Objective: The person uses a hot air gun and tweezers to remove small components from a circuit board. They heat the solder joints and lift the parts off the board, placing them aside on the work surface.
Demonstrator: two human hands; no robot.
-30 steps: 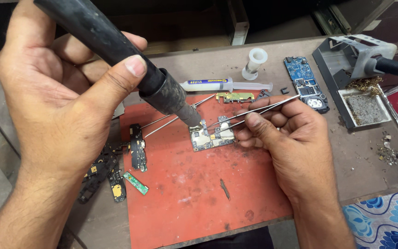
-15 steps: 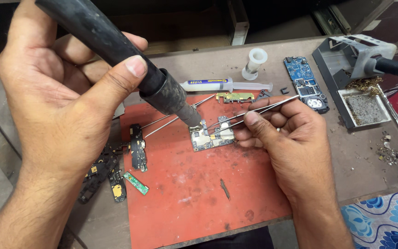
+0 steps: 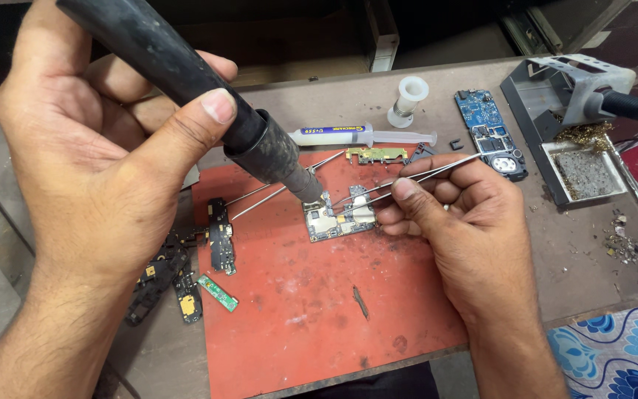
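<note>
My left hand (image 3: 105,155) grips a black hot-air tool (image 3: 208,89), its nozzle pointing down at a small circuit board (image 3: 337,222) on the red work mat (image 3: 311,310). My right hand (image 3: 459,222) pinches metal tweezers (image 3: 415,177), whose tips rest on the top of that board beside the nozzle. The two hands flank the board, left and right.
A flux syringe (image 3: 367,136), a white solder spool (image 3: 407,100) and a blue phone board (image 3: 490,133) lie behind the mat. A soldering iron stand with brass wool and sponge tray (image 3: 581,159) sits far right. Dark board pieces (image 3: 179,270) lie at the mat's left edge.
</note>
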